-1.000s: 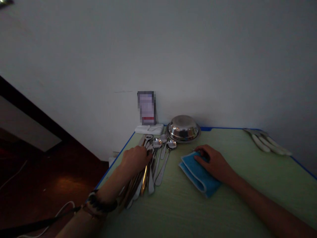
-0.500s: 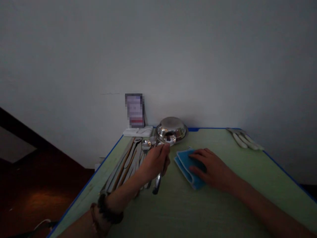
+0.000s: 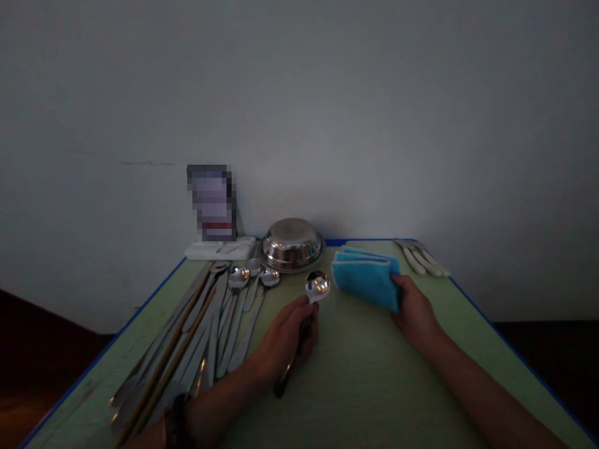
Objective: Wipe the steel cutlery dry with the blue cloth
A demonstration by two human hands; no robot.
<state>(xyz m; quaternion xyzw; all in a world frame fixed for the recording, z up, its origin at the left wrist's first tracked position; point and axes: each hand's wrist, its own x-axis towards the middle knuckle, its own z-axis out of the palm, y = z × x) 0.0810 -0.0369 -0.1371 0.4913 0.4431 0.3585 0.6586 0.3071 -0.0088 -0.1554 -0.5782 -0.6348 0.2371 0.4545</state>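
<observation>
The left hand [image 3: 292, 333] is closed around the handle of a spoon [image 3: 317, 285], whose bowl points away from the person and whose handle end slants back below the fingers. Whether that end touches the table [image 3: 365, 399] cannot be told. The right hand [image 3: 415, 315] pinches the right edge of a folded blue cloth [image 3: 367, 280], thumb and fingers closed on it. Spoon and cloth are near each other but apart, the cloth to the right. Left of the spoon, other cutlery [image 3: 212, 343] lies in a spread bunch. An upturned metal bowl [image 3: 292, 243] sits beyond, near the wall [image 3: 374, 125]. White-handled utensils [image 3: 416, 259] lie at the far right corner, and a blurred phone [image 3: 214, 202] stands at far left on a white base [image 3: 222, 249].
</observation>
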